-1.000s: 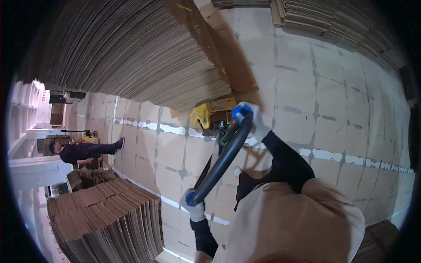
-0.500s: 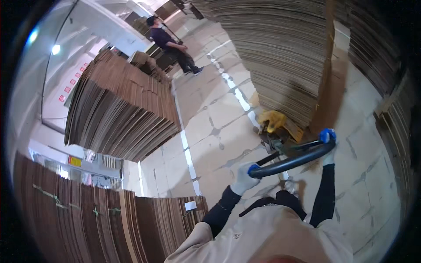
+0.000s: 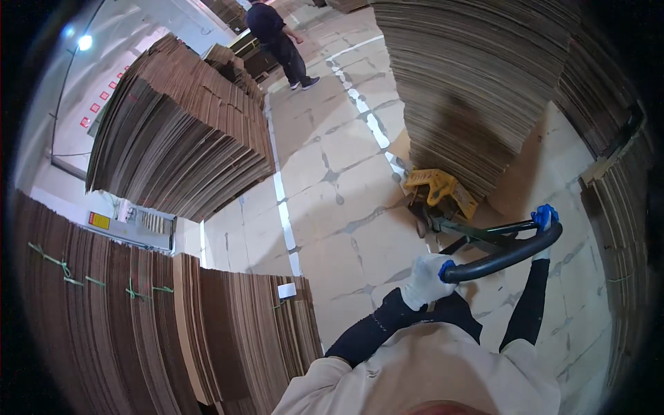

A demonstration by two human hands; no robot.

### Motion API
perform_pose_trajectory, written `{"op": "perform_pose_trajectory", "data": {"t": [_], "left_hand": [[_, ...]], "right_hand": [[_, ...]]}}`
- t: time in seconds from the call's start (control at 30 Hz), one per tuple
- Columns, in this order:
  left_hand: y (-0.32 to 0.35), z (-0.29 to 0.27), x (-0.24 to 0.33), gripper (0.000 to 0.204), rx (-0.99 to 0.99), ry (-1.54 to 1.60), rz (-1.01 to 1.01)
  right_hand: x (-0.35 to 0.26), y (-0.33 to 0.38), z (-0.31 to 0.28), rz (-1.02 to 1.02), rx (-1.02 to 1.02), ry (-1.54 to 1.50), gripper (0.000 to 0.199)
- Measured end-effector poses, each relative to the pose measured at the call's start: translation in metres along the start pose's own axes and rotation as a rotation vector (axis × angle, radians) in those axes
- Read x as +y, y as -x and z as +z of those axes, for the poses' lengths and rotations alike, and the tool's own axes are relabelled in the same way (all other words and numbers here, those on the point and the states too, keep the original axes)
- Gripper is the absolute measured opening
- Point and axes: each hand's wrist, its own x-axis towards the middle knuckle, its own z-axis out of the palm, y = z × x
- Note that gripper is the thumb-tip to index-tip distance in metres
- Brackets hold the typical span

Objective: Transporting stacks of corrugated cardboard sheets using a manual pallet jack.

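Both my hands, in white gloves with blue fingers, grip the black loop handle (image 3: 503, 261) of a yellow pallet jack (image 3: 443, 190). My left hand (image 3: 424, 280) is closed round the handle's left end. At the far right side my right hand (image 3: 545, 225) is wrapped over the loop, partly hidden by it. The handle leans toward me from the jack's yellow body. Directly beyond the jack rises a tall stack of flat cardboard sheets (image 3: 477, 90); its base is partly hidden by the yellow body.
Cardboard stacks stand at left (image 3: 187, 138), near left (image 3: 124, 311) and along the right edge (image 3: 626, 256). A person in dark clothes (image 3: 277, 41) stands in the far aisle. White lines (image 3: 283, 214) run along the tiled floor.
The handle and both hands have shifted right in the picture, and the handle's shaft shows more. The tall stack's view has turned. The person in the aisle now faces further away.
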Motion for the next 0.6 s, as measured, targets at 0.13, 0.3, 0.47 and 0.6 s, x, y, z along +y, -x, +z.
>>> {"op": "perform_pose_trajectory", "data": {"t": [0.13,0.3,0.47,0.6], "left_hand": [[-0.02,-0.004,0.008,0.016,0.095,0.001,0.045],[-0.049,-0.024,-0.026,0.023,0.336,0.046,0.083],[-0.064,-0.021,-0.058,0.023,0.584,0.102,0.093],[-0.077,-0.045,-0.087,0.019,0.715,0.036,0.112]], "right_hand": [[0.004,-0.031,-0.001,0.069,-0.114,-0.131,0.022],[-0.005,-0.036,0.048,-0.072,-0.109,0.147,0.034],[-0.009,-0.028,0.048,-0.118,-0.203,0.326,0.037],[-0.113,0.034,0.109,0.399,-0.23,0.176,0.015]]}}
